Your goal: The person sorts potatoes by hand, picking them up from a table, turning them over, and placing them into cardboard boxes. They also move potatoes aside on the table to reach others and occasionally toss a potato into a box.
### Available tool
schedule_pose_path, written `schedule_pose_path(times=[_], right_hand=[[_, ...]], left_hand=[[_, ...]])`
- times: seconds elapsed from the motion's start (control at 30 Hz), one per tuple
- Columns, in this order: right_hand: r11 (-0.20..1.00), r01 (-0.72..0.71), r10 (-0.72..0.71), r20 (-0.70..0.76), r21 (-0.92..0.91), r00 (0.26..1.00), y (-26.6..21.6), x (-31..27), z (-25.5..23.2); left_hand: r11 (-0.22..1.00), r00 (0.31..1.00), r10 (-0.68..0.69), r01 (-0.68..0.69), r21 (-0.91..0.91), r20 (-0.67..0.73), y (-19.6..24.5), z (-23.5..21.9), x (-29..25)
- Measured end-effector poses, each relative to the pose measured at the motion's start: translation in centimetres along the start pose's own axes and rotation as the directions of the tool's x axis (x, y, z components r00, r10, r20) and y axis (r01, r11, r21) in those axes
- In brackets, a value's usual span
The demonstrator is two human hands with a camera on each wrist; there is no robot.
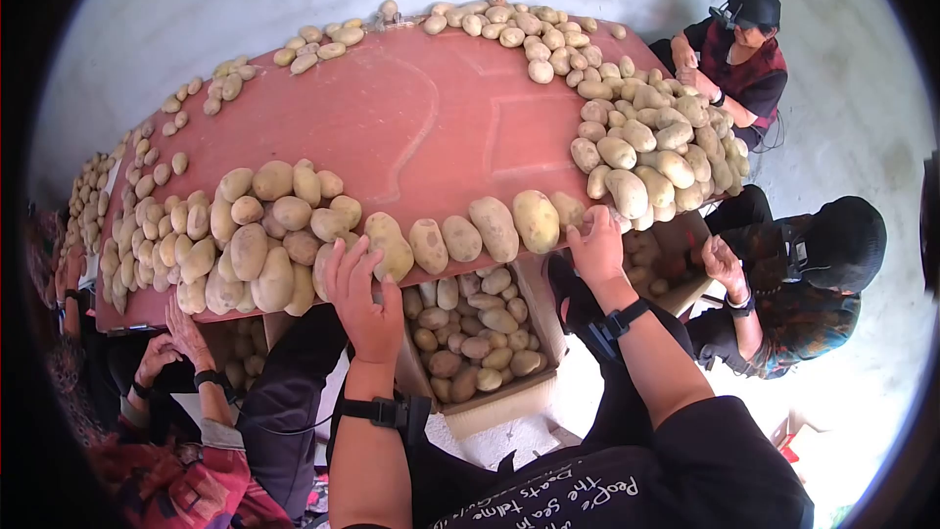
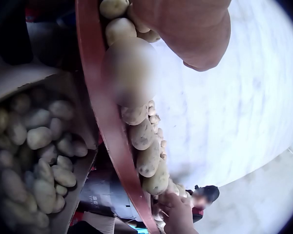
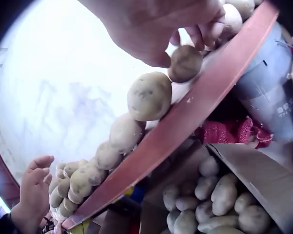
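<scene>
Nearest, two forearms come from a black shirt [image 1: 627, 470] with white letters, and on each wrist there is a black strap [image 1: 377, 411]. Between the arms, below the table edge, stands an open carton [image 1: 490, 418] full of potatoes.

The left hand [image 1: 364, 299] is raised at the edge, with its back to the head camera. Its fingers are extended and somewhat apart, the thumb away from them, just beside a large potato [image 1: 392, 253] at the left end of a row.

The right hand [image 1: 599, 247] bends inward at the opposite end. Its fingers are slightly bent, and in the right wrist view the thumb is by a small potato [image 3: 185, 63]; I cannot tell if they grip it.

The row of potatoes [image 1: 493, 228] lies along the near edge of the red table [image 1: 392, 127], between the two hands. A left heap [image 1: 250, 250] and a larger right heap [image 1: 646, 147] are at its sides. Farther, scattered potatoes [image 1: 333, 49] lie along the far edge, and a person in a black cap [image 1: 759, 78] sits near the pale wall [image 1: 245, 0].
</scene>
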State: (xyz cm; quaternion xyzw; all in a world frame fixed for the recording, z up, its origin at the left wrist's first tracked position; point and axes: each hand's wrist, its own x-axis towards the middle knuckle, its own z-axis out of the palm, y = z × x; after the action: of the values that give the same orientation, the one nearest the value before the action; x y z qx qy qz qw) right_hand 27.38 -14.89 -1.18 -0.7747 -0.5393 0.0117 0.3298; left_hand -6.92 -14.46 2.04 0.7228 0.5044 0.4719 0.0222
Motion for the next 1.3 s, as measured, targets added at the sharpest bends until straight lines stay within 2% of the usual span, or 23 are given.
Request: schedule_pose_path(times=[0.03, 0.07, 0.17, 0.2, 0.23, 0.3, 0.37, 0.4, 0.43, 0.5, 0.6, 0.7, 0.73, 0.8, 0.87, 1.0, 1.1, 1.17, 1.2, 1.3], right_hand=[[0.989, 0.122, -0.119, 0.038, -0.085, 0.992, 0.4, 0.0, 0.3], [0.993, 0.094, -0.093, 0.026, -0.067, 0.995, 0.7, -0.5, 0.8], [0.988, 0.155, -0.155, 0.065, 0.001, 0.986, 2.3, -0.7, 1.8], [0.996, 0.086, -0.087, 0.068, 0.021, 0.994, 2.2, -0.5, 1.8], [0.996, 0.069, -0.070, 0.007, 0.049, 0.998, 2.1, -0.5, 1.9], [0.992, 0.122, -0.125, -0.108, -0.034, 0.986, 0.9, 0.3, 1.3], [0.984, 0.139, -0.141, -0.016, -0.111, 0.990, 0.1, 1.2, 1.0], [0.982, 0.159, -0.151, 0.083, -0.105, 0.985, 0.1, 1.8, 1.0], [0.967, 0.241, -0.223, 0.185, -0.084, 0.957, 0.1, 2.4, 0.7], [0.967, 0.254, -0.235, 0.286, -0.033, 0.929, 0.5, 4.1, 0.5], [0.972, 0.192, -0.137, 0.340, -0.135, 0.931, -0.3, 6.6, 0.3], [0.985, 0.169, -0.153, 0.309, -0.025, 0.939, -4.0, 8.6, -0.2], [0.982, 0.184, -0.161, 0.330, -0.040, 0.930, -5.4, 9.2, 0.2], [0.951, 0.310, -0.282, 0.372, -0.017, 0.885, -9.0, 9.7, 1.7], [0.932, 0.328, -0.362, 0.465, 0.155, 0.808, -13.2, 9.5, 3.5], [0.857, 0.421, -0.510, 0.379, 0.296, 0.772, -18.4, 6.6, 8.7], [0.795, 0.550, -0.585, 0.564, 0.255, 0.583, -19.0, 5.6, 11.0], [0.685, 0.683, -0.728, 0.281, 0.255, 0.625, -18.5, 4.1, 9.8], [0.622, 0.748, -0.782, 0.122, 0.232, 0.612, -18.9, 3.5, 8.5], [0.553, 0.730, -0.829, 0.177, 0.402, 0.531, -18.0, -0.6, 3.6]], left_hand=[[1.000, 1.000, -0.001, 0.001, 0.000, 0.002, 0.1, 0.1, 0.1], [1.000, 1.000, -0.004, 0.004, 0.001, 0.004, 0.1, 0.2, 0.2], [1.000, 1.000, 0.005, -0.005, 0.013, 0.007, -0.1, 0.2, 0.5], [1.000, 1.000, 0.005, -0.005, 0.005, -0.003, -0.1, 0.3, 0.5], [1.000, 1.000, 0.000, 0.000, 0.001, -0.003, -0.2, 0.3, 0.6], [1.000, 1.000, -0.013, 0.013, -0.007, -0.011, -0.1, 0.1, 0.6], [1.000, 1.000, -0.017, 0.017, 0.015, -0.012, -0.3, -0.3, 0.1], [1.000, 1.000, -0.005, 0.006, 0.022, -0.016, -0.5, -0.4, 0.1], [1.000, 1.000, 0.014, -0.014, 0.019, -0.024, -0.7, -0.4, 0.4], [1.000, 0.999, -0.011, 0.011, 0.018, -0.037, -0.8, -0.7, 0.4], [0.999, 0.999, -0.031, 0.032, 0.033, -0.041, -1.0, -1.1, 0.3], [0.999, 0.999, -0.028, 0.029, 0.014, -0.041, -0.9, -1.2, 0.2], [0.999, 0.999, -0.029, 0.030, 0.014, -0.038, -0.9, -1.2, 0.2], [0.999, 0.999, -0.029, 0.030, 0.018, -0.037, -0.9, -1.2, 0.1], [0.999, 0.999, -0.028, 0.029, 0.022, -0.039, -1.0, -1.2, 0.3], [0.999, 0.998, -0.023, 0.024, 0.022, -0.056, -1.2, -1.0, 0.2], [0.999, 0.999, -0.021, 0.022, 0.047, -0.035, -1.2, -1.2, 0.4], [0.999, 0.999, -0.026, 0.027, 0.045, -0.030, -1.4, -1.5, 0.2], [0.999, 0.999, -0.028, 0.029, 0.031, -0.038, -1.6, -1.7, 0.1], [0.999, 0.997, -0.029, 0.032, 0.031, -0.066, -2.0, -2.2, 0.2]])
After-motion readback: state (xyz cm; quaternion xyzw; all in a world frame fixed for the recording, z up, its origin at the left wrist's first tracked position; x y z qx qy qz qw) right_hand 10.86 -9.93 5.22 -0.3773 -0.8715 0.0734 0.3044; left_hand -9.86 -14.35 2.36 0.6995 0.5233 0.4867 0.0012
